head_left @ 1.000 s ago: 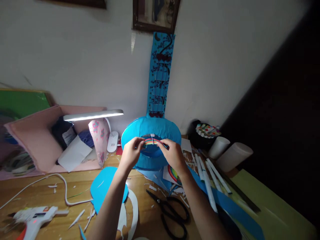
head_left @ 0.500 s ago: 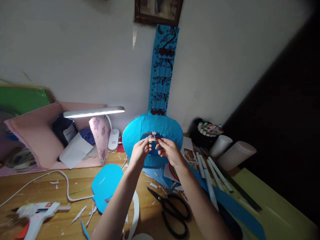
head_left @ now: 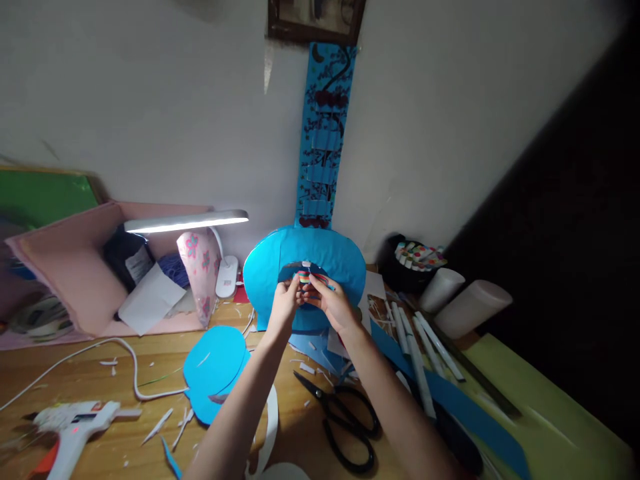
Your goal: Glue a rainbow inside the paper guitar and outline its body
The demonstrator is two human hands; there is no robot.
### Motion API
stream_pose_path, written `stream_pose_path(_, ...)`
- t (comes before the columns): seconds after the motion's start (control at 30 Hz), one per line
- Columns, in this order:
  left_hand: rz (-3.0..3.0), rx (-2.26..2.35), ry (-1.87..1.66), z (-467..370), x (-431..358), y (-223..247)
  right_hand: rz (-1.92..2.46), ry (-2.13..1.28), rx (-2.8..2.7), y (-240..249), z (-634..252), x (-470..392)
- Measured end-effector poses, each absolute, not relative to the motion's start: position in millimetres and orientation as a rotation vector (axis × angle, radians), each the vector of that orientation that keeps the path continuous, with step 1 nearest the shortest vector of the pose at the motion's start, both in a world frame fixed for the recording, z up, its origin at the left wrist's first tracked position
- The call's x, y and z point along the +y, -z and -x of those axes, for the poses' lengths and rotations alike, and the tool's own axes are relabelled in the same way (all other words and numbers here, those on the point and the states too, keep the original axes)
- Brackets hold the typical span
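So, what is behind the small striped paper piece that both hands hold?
Behind the striped paper piece stands the blue paper shape with its darker opening. The left hand and right hand cover the opening's lower part.

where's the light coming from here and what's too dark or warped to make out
Head view: the lit desk lamp is the only bright source; the right side falls into black shadow, the edges bow outward, and the striped paper between the left hand and right hand is dim.
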State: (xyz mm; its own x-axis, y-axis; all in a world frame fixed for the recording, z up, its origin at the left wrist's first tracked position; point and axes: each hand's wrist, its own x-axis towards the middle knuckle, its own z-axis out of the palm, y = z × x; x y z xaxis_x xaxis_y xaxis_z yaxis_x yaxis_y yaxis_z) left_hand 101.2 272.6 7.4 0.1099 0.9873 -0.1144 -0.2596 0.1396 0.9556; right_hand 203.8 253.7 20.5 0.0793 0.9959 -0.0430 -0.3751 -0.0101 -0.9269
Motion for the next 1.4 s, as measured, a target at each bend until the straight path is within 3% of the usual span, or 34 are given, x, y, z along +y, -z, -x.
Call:
stream_pose_path(0.4,-1.233,1.279,-1.344,-109,245,-20,1.063,-1.060,-0.958,-15,-203,252)
stream_pose_path(0.8,-1.198,1.115,-1.291,-104,268,-8,1.057,-1.221,-0.907,-19,-196,251)
stream_pose_path(1.4,-1.275,1.396,-1.515,-101,254,-19,1.058,-1.177,-0.933,-17,-197,252)
